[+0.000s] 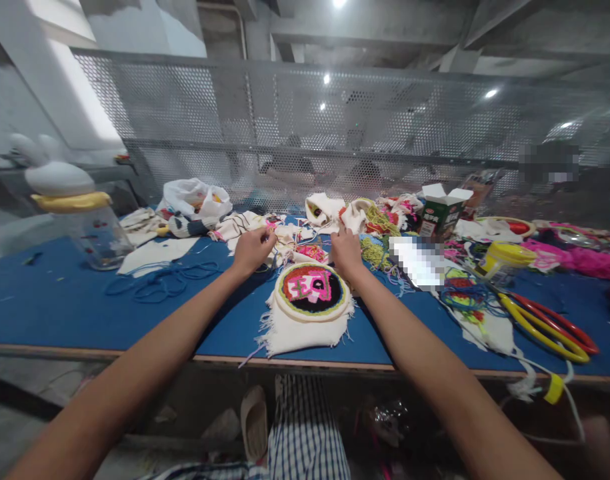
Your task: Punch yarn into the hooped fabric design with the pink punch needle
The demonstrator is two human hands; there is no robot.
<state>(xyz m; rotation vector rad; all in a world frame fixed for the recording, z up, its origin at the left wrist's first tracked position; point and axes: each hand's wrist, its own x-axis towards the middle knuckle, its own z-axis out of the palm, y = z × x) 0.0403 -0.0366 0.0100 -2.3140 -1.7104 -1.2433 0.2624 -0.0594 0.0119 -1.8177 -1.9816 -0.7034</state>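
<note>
My left hand (253, 252) is over the heap of cloth and yarn (289, 235) at the middle of the table, thumb and fingers pinched together. What they hold is too small to make out. To its right, my right hand (345, 251) reaches to white cloth pieces (329, 205) at the back, fingers curled and fingertips partly hidden. Between my forearms, near the front edge, lies a round embroidery hoop (312, 319) with fringed white fabric (305, 339). Its stitched picture is pink, black, orange and yellow-green. Neither hand touches the hoop.
A clear jar with a rabbit lid (97, 227), blue yarn (167, 281) and a white plastic bag (195, 199) are left. Rightward lie a phone (415, 262), a green box (441, 215), a yellow-lidded tub (505, 261) and red-and-yellow-handled scissors (542, 323). A perforated metal screen (305, 120) stands behind.
</note>
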